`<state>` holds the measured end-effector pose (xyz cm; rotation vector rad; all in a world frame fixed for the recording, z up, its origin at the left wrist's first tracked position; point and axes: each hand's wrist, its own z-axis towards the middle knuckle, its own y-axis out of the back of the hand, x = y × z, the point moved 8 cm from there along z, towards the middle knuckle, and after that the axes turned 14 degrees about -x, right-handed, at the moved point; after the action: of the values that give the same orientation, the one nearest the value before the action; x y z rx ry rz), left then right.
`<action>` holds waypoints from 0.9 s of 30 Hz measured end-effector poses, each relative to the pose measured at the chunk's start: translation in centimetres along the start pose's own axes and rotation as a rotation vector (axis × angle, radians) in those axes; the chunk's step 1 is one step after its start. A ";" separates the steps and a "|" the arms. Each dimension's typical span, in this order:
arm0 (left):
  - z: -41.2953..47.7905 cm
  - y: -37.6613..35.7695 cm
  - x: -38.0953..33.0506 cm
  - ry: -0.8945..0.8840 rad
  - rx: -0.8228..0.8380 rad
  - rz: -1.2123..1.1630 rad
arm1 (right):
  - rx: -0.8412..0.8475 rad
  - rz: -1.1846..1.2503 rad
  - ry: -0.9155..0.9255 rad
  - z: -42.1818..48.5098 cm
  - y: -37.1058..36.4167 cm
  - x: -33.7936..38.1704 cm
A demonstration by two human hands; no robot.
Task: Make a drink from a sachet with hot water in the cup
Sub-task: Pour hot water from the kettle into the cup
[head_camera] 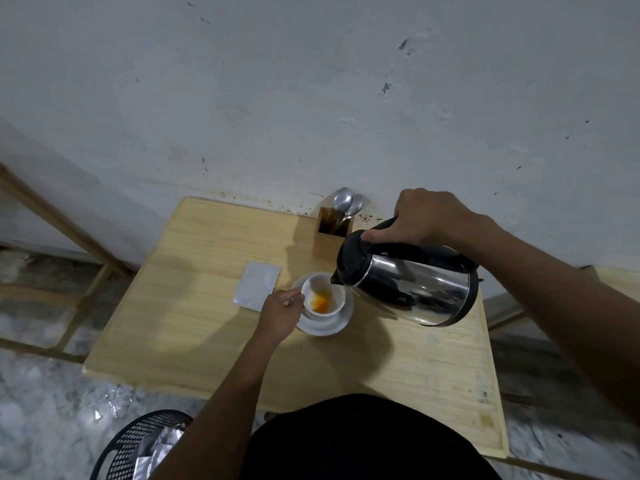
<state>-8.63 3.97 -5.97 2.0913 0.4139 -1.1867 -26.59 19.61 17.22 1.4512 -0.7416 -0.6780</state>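
Kettle (412,285) tilted, spout over cup (323,297)

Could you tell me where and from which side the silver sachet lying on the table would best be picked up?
Probably by its left long edge, coming from the left and above. The sachet lies flat on the table, so it needs a pinch at an edge. Its right corner sits close to the left hand and the saucer, while the left side has bare wood beside it.
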 end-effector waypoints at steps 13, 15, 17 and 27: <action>-0.4 0.2 -0.4 0.000 -0.012 0.015 | -0.001 -0.037 0.065 0.3 0.3 0.6; -0.5 0.2 -0.4 0.007 -0.011 0.008 | -0.001 -0.038 0.057 0.2 0.4 0.4; -0.5 0.3 -0.5 0.005 -0.010 0.005 | -0.004 -0.039 0.052 0.1 0.5 0.2; -0.6 0.3 -0.7 -0.007 -0.031 0.019 | 0.003 -0.062 0.026 -0.3 0.4 -0.8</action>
<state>-8.47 4.23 -5.12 2.0592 0.4057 -1.1691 -26.82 20.45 17.63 1.4877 -0.6804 -0.7042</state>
